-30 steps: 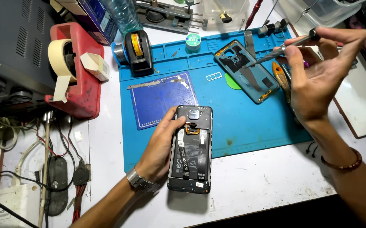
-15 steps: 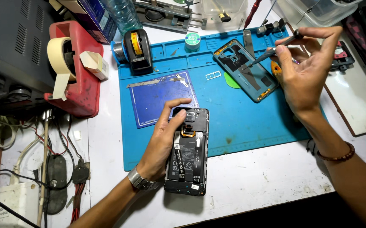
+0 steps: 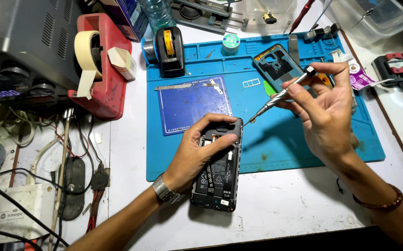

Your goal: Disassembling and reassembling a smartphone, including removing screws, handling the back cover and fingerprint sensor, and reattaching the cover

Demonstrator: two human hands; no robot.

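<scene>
On the blue work mat (image 3: 299, 153), seen from the head camera, an opened phone (image 3: 218, 167) lies with its back off and its black battery showing, its lower end past the mat's near edge onto the white bench (image 3: 276, 214). The left hand (image 3: 194, 155) is curled over the phone's upper left side, thumb across the inner frame and fingers on the top edge, pinning it flat. The right hand (image 3: 324, 109) is closed in a pinch on a slim precision screwdriver (image 3: 278, 96), whose tip hangs just beside the phone's top right corner, not clearly touching it. To do this well, the tip should seat squarely in the screw head before turning, with the left hand's pressure steady so the phone cannot slide. A removed back cover (image 3: 276, 65) and a red tape dispenser (image 3: 101, 69) lie well apart.
</scene>
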